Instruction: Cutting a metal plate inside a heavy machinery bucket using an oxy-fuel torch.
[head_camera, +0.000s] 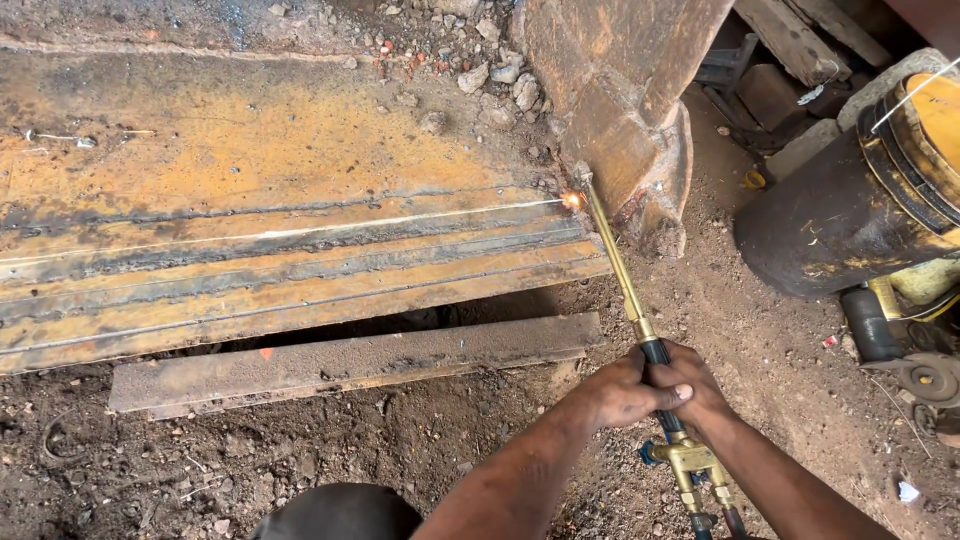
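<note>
Both my hands grip the black handle of a long brass cutting torch (618, 275). My left hand (615, 392) wraps the handle from the left, my right hand (690, 385) from the right, fingers overlapping. The torch tube runs up and left to its tip, where a small orange flame (572, 200) glows at the right end of a chalk line on a large rusty steel plate (250, 180). Brass valves (690, 465) sit just below my hands. The plate shows several parallel cut grooves along its near edge.
A cut steel strip (350, 362) lies on the dirt below the plate. A rusty steel block (620, 110) stands right beside the flame. A dark drum (840, 215) and machine parts crowd the right side. Stones (500, 70) litter the plate's top.
</note>
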